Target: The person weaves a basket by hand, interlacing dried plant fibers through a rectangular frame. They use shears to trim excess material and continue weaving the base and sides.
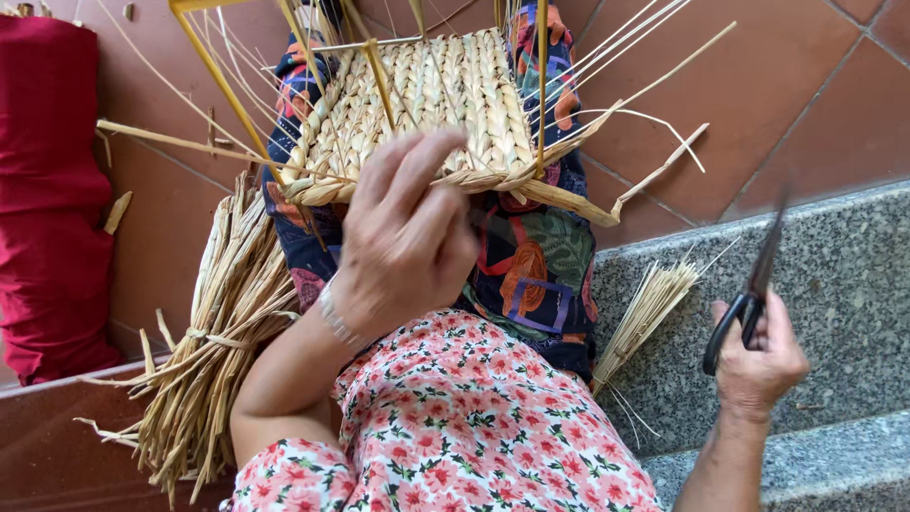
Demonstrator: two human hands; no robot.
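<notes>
A flat woven straw panel [427, 104] lies across the person's lap, pale gold, plaited in thick braided rows with a twisted rim along its near edge; long loose stalks stick out from its top and right side, and a thin yellow frame rod [223, 90] crosses its left part. The left hand [408, 237] rests at the near rim of the panel, fingers loosely curled with the fingertips on the braided edge; whether it pinches a strand cannot be told, since the back of the hand hides the spot. The right hand [758, 365] is out to the side above the grey granite step [853, 275], closed around the black loop handles of a pair of scissors [754, 284], whose dark blades point up and look blurred. Just beside it, on the step, lies a small tied bundle of straw [649, 308]. A larger bundle of dried stalks [218, 332] lies at the left on the reddish tiled floor [787, 104], near a dark red cloth roll [47, 190]. The floral skirt [455, 427] fills the foreground
</notes>
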